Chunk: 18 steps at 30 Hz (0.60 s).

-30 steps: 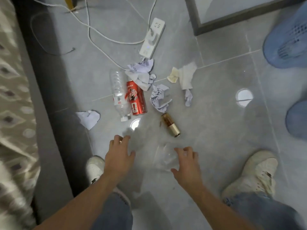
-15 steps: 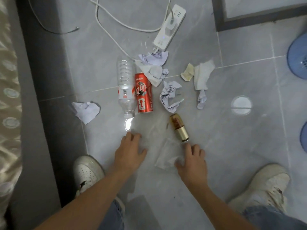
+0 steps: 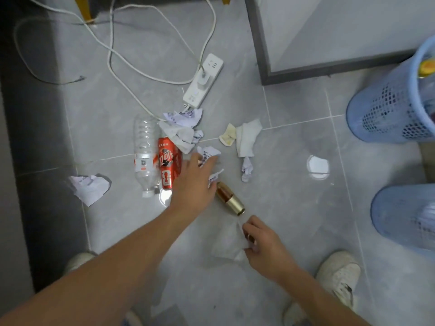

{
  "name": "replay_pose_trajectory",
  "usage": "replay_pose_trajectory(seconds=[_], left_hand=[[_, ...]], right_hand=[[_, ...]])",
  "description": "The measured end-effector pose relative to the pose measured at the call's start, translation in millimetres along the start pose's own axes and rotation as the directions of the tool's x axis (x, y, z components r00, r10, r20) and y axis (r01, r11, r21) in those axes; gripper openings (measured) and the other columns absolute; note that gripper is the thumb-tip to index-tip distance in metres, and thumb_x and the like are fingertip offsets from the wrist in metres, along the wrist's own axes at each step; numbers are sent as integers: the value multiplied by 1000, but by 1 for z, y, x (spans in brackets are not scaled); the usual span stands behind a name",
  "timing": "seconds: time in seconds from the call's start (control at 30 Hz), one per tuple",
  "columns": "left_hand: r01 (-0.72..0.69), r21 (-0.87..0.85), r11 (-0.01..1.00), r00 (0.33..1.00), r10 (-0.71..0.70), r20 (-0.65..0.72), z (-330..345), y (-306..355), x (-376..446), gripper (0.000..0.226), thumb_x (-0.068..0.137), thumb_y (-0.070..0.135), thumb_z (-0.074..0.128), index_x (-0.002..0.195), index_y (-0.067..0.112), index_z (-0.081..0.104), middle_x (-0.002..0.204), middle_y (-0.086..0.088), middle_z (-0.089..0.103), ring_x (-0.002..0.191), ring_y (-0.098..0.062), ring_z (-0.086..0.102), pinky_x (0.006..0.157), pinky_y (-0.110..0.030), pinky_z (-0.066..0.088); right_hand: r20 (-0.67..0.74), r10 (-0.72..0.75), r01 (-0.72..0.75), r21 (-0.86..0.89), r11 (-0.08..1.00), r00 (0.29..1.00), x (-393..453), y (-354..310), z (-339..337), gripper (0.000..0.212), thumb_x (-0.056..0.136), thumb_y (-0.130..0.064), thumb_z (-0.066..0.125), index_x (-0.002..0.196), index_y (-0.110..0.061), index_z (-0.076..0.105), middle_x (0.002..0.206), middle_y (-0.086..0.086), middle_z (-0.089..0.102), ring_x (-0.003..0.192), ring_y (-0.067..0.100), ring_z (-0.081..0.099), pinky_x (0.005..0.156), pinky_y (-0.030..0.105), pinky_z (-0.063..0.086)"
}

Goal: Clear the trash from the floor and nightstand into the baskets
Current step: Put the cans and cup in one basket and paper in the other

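Trash lies in a heap on the grey tiled floor. My left hand [image 3: 194, 182] reaches forward, fingers stretched over a crumpled printed paper [image 3: 208, 152] and touching it; motion blur hides any grip. My right hand [image 3: 263, 248] pinches a clear plastic bag [image 3: 227, 245] that lies on the floor. Between the hands is a small brown and gold bottle [image 3: 229, 198]. A red can [image 3: 167, 164] and a clear plastic bottle [image 3: 144, 149] lie side by side left of my left hand. Two blue mesh baskets [image 3: 386, 107] [image 3: 404, 215] stand at the right.
More crumpled paper [image 3: 182, 128], a white tissue [image 3: 247, 137] and a paper scrap [image 3: 90, 188] lie around. A white power strip [image 3: 203, 82] with cables sits behind the heap. A dark bed base [image 3: 40, 137] runs along the left. My shoes [image 3: 339, 278] stand near.
My left hand has left the floor and moved forward and right onto the crumpled paper. My right hand has closed on the clear bag. The view shifted, bringing the baskets in.
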State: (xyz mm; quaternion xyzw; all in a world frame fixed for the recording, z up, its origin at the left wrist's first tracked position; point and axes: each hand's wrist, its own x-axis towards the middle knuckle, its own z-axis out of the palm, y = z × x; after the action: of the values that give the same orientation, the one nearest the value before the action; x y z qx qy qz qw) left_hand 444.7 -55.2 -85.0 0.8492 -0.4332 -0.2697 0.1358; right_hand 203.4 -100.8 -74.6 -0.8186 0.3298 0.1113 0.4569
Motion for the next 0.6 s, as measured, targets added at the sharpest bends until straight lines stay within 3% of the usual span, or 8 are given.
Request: replay_pose_trajectory(seconds=[0.07, 0.2, 0.3, 0.43, 0.53, 0.6], left_hand=[[36, 138, 990, 992, -53, 119, 6, 7, 29, 67, 87, 34, 72, 146, 35, 40, 147, -11, 31, 131, -33, 38, 84, -42, 55], [33, 237, 971, 966, -92, 243, 26, 9, 54, 53, 86, 22, 76, 132, 26, 49, 145, -13, 29, 132, -36, 36, 86, -43, 55], [-16, 199, 980, 976, -28, 218, 25, 5, 52, 41, 87, 15, 73, 123, 21, 56, 131, -10, 39, 114, -30, 51, 80, -43, 58], [-61, 109, 992, 991, 47, 126, -12, 34, 37, 29, 88, 15, 72, 113, 22, 60, 116, -4, 45, 98, -24, 58, 68, -35, 55], [-166, 32, 986, 985, 164, 62, -56, 93, 26, 32, 85, 15, 76, 112, 25, 62, 113, 1, 45, 85, -21, 60, 58, -31, 46], [-220, -38, 975, 975, 221, 28, -84, 151, 19, 33, 86, 16, 76, 115, 25, 62, 115, 3, 46, 76, -22, 61, 59, -34, 49]], right_hand=[[-51, 7, -8, -8, 1000, 999, 13, 3, -26, 35, 72, 1, 61, 76, -29, 43, 90, -11, 41, 69, 16, 50, 59, 39, 48], [-207, 71, -69, 15, 997, 976, 41, 17, -61, 29, 76, 1, 69, 77, -17, 47, 90, -7, 43, 72, 17, 51, 64, 36, 49], [-300, 111, -91, 80, 993, 947, 49, 24, -73, 26, 76, 4, 67, 78, -15, 49, 89, -4, 45, 72, 17, 52, 66, 38, 50], [-383, 182, -131, 154, 979, 906, 25, 16, -92, 26, 75, 3, 68, 78, -15, 50, 88, -3, 46, 71, 19, 53, 65, 40, 50], [-444, 282, -169, 277, 946, 850, -17, -7, -131, 34, 72, 5, 69, 76, -19, 46, 87, -6, 45, 73, 14, 52, 63, 22, 45], [-502, 347, -197, 328, 924, 792, -51, -19, -170, 43, 70, 5, 70, 75, -27, 41, 86, -8, 44, 74, 9, 50, 63, 11, 37]])
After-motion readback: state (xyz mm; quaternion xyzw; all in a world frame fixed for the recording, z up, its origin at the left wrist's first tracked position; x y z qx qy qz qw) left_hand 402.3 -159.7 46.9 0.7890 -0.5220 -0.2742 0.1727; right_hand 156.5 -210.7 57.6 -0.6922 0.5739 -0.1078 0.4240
